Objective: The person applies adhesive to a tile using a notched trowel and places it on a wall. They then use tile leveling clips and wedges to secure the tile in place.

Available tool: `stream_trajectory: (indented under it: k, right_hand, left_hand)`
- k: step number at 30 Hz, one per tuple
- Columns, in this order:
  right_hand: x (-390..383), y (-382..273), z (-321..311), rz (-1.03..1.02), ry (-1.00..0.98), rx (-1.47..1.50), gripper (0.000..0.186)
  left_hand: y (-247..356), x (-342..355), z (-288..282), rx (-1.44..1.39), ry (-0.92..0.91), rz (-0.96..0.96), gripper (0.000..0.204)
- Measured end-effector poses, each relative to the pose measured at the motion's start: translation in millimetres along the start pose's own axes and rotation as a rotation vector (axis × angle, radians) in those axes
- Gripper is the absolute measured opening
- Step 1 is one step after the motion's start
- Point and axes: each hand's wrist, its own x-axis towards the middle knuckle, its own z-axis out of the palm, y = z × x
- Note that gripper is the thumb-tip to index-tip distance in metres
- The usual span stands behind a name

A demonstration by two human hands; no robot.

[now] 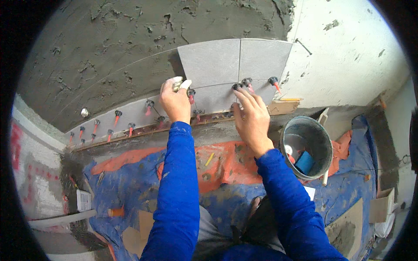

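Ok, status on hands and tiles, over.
Left hand beside red-and-black clip, grip unclear. Right hand at black cap. Grey tiles, lower row studded with clips. Bucket right of both hands, blocking neither.

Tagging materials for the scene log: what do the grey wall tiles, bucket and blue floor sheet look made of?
Grey wall tiles: probably ceramic or porcelain, matte; flat, straight-cut faces with little shine.
Bucket: likely plastic, dulled; smooth round wall with greyish smears, though metal can't be excluded.
Blue floor sheet: seemingly plastic tarp, stained; thin, wrinkled, though fabric is possible.
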Motion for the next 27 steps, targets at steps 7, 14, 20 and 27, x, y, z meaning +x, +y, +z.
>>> stream_trajectory:
  k: [7, 14, 20, 27]
  right_hand:
    - [-10.9, -10.1, 7.2, -0.032, -0.138, 0.098, 0.056]
    - [2.2, -17.5, 39.2, 0.094, -0.306, 0.086, 0.086]
    - [0.4, -9.1, 52.0, 0.127, -0.330, 0.058, 0.084]
    - [-1.1, -9.5, 56.7, 0.079, -0.261, 0.007, 0.074]
  left_hand:
    - [-4.6, 1.3, -5.6, 0.206, -0.096, 0.156, 0.020]
    - [10.1, 3.4, -8.4, 0.066, -0.229, -0.033, 0.014]
    - [-7.2, 12.8, -7.5, 0.168, -0.204, 0.113, 0.016]
    - [-4.4, 10.4, -8.5, 0.105, -0.258, 0.014, 0.017]
